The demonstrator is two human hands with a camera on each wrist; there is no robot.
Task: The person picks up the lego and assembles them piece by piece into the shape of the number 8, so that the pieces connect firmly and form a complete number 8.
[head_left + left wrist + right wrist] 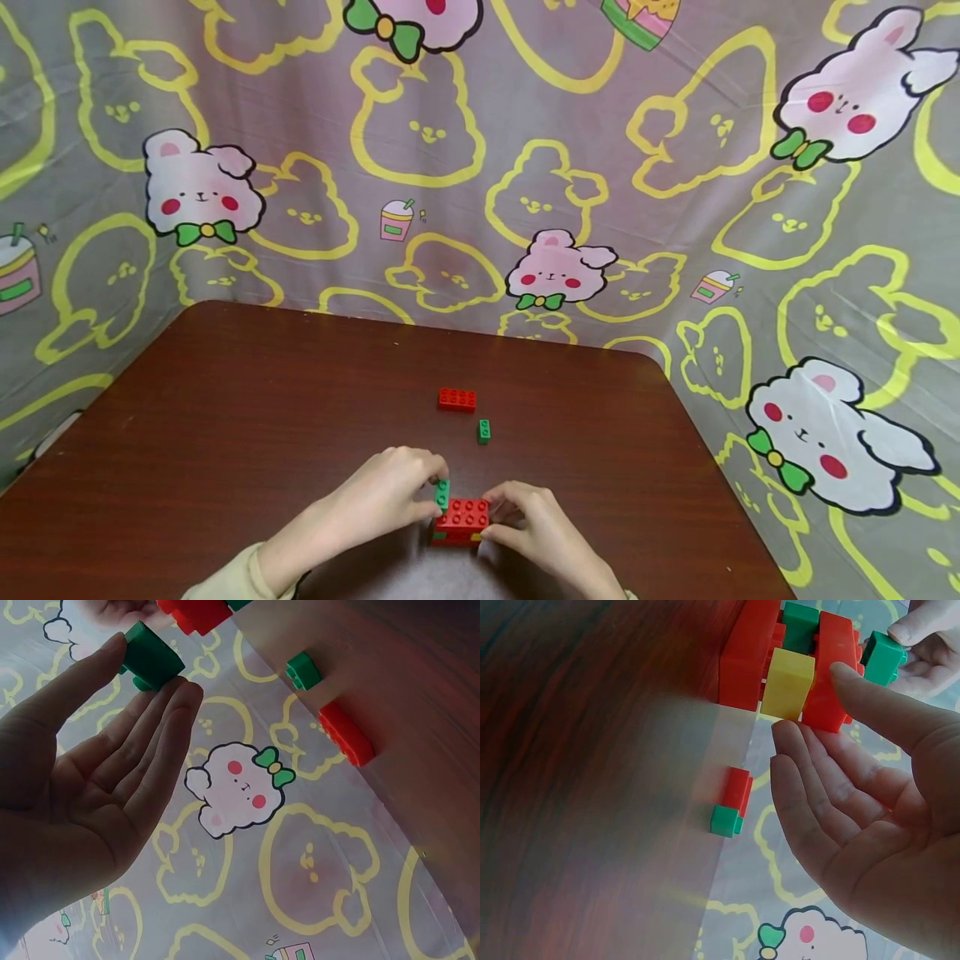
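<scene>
A small stack of toy building bricks stands near the table's front edge. Its upper red brick (467,517) has studs on top. In the right wrist view, a yellow brick (789,684) and a green brick (801,628) sit between that red brick and a lower red brick (748,660). My right hand (534,518) grips the stack's right end, thumb on the upper red brick. Between thumb and fingertips, my left hand (382,490) pinches a small two-stud green brick (154,656). That brick is close over the stack's left end.
Beyond the hands, a loose red brick (457,400) lies on the brown table (300,392), with a small green brick (483,432) nearer to me. A patterned curtain (450,208) surrounds the table's back and sides.
</scene>
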